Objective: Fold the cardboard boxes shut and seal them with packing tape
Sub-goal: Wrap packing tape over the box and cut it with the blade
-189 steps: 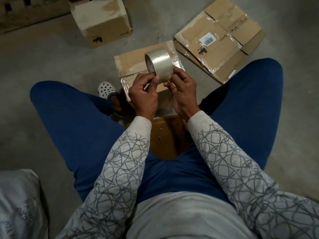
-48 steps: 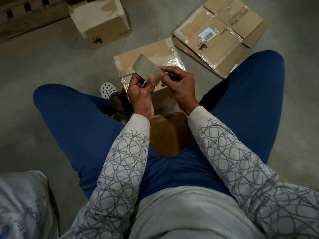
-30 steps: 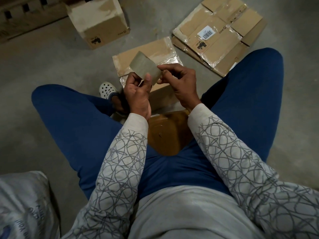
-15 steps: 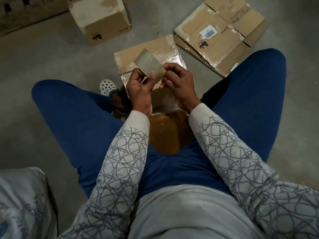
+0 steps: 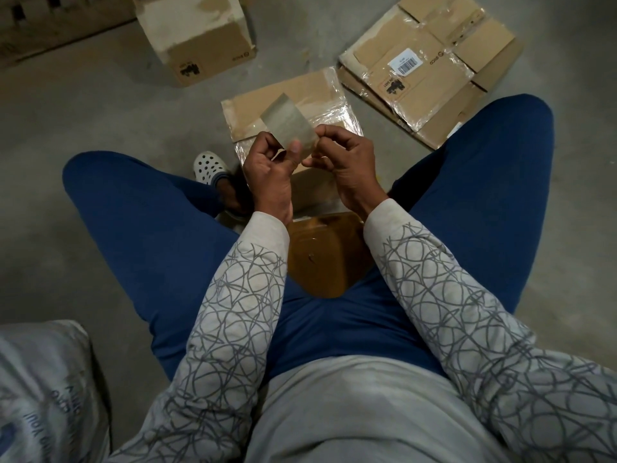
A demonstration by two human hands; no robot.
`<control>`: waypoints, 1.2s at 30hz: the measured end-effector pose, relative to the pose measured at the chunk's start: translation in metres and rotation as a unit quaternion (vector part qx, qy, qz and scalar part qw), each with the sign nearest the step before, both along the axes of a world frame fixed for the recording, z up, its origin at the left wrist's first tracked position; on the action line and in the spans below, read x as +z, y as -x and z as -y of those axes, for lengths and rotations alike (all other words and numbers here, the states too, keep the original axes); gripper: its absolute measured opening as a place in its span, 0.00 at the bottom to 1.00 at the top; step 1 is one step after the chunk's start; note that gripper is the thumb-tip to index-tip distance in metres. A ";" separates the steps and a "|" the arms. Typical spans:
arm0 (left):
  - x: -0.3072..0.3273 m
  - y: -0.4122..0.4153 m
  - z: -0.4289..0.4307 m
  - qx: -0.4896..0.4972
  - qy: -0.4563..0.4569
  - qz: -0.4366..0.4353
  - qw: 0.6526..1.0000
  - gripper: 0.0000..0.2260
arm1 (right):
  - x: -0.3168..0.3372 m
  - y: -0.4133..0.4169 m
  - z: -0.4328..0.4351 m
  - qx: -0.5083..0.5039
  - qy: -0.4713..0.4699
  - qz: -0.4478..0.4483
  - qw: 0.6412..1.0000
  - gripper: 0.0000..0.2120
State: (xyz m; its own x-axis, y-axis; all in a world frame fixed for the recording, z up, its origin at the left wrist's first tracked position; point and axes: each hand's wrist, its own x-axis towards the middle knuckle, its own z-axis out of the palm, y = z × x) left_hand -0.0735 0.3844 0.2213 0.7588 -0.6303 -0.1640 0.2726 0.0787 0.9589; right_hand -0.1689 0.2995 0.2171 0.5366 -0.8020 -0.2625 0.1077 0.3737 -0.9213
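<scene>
I hold a roll of clear packing tape up in front of me, turned so its broad band faces the camera. My left hand grips its lower left side with the thumb on the band. My right hand pinches the roll's right edge with its fingertips. Directly below the hands a cardboard box lies on the concrete floor between my knees, its top covered with shiny clear tape. The box's near part is hidden by my hands.
A stack of flattened, taped cardboard boxes lies at the upper right. An upright box stands at the upper left. I sit on a brown stool. A white clog is left of the box; a grey sack at lower left.
Over six seconds the roll has turned from showing its ring to showing its band. In the last second both hands stay put, and the right fingertips shift along the roll's right edge.
</scene>
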 end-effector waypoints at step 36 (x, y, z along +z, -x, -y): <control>0.007 -0.004 0.017 -0.081 -0.121 -0.123 0.982 0.05 | 0.001 0.001 -0.004 0.001 -0.057 -0.045 0.997 0.07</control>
